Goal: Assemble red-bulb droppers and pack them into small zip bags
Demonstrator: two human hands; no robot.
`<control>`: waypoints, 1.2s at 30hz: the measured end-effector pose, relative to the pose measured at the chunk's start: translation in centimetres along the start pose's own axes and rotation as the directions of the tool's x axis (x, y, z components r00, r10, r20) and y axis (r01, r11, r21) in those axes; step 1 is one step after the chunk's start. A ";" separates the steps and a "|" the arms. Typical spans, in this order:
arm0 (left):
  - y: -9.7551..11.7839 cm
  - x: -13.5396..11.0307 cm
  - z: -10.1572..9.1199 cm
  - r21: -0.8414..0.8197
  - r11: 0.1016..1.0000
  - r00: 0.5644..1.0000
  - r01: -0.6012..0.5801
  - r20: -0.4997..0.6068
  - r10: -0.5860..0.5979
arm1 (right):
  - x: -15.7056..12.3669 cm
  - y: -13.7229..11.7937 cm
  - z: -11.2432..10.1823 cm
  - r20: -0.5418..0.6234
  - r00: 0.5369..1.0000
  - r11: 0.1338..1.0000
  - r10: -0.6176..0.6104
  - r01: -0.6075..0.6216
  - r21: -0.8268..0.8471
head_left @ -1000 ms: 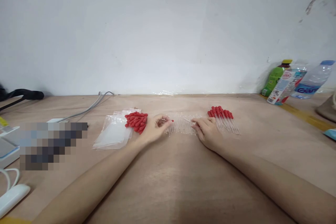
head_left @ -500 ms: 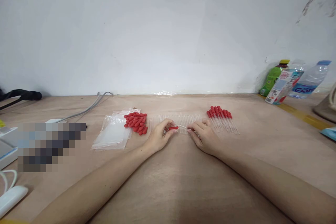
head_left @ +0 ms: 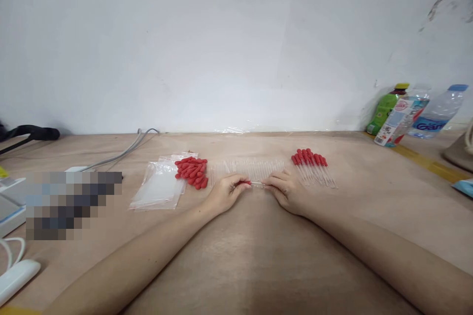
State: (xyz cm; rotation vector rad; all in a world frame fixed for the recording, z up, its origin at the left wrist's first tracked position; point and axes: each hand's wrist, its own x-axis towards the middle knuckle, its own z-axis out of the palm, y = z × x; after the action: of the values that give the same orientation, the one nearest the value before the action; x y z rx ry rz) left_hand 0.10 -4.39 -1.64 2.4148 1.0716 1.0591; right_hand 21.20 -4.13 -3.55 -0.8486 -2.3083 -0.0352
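My left hand (head_left: 226,192) pinches a small red rubber bulb (head_left: 245,183), and my right hand (head_left: 286,189) pinches a thin clear glass tube (head_left: 257,184); the tube's end meets the bulb between the two hands. Behind them a row of bare clear tubes (head_left: 251,167) lies on the wooden table (head_left: 240,256). A heap of loose red bulbs (head_left: 191,171) sits just left of my left hand. Several finished droppers with red bulbs (head_left: 312,166) lie in a row to the right of my right hand.
Clear plastic bags (head_left: 159,185) lie left of the bulb heap. A grey cable (head_left: 121,150) and white devices (head_left: 16,275) sit at the far left. Bottles (head_left: 406,113) stand at the back right against the white wall. A yellow strip (head_left: 432,165) runs along the right.
My left hand came away from the bulb heap with one red bulb and moved toward the right hand. Both hands dropped nearer to me, and the tube and bulb now meet.
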 end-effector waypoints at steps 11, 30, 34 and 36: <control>-0.7 -0.3 0.3 0.097 0.990 0.989 -0.101 0.122 0.089 | 0.1 -0.1 -0.3 -0.018 0.998 0.982 -0.064 0.060 -0.180; -0.6 -0.3 0.3 0.083 0.979 0.971 -0.184 0.168 0.168 | 0.6 -1.7 0.4 0.157 0.973 0.985 0.169 -0.164 -0.043; -0.7 -0.4 0.4 0.090 0.975 0.969 -0.204 0.164 0.187 | 0.7 -1.9 0.3 0.201 0.955 0.976 0.218 -0.218 -0.019; -0.8 -0.4 0.3 0.094 0.973 0.968 -0.211 0.160 0.194 | 0.8 -1.9 0.2 0.231 0.946 0.973 0.227 -0.232 -0.004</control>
State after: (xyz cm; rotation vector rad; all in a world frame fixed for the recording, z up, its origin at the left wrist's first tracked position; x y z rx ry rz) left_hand -0.22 -4.17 -2.49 2.6907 0.8691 0.8810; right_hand 19.52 -5.17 -2.85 -1.1572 -2.3997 0.2013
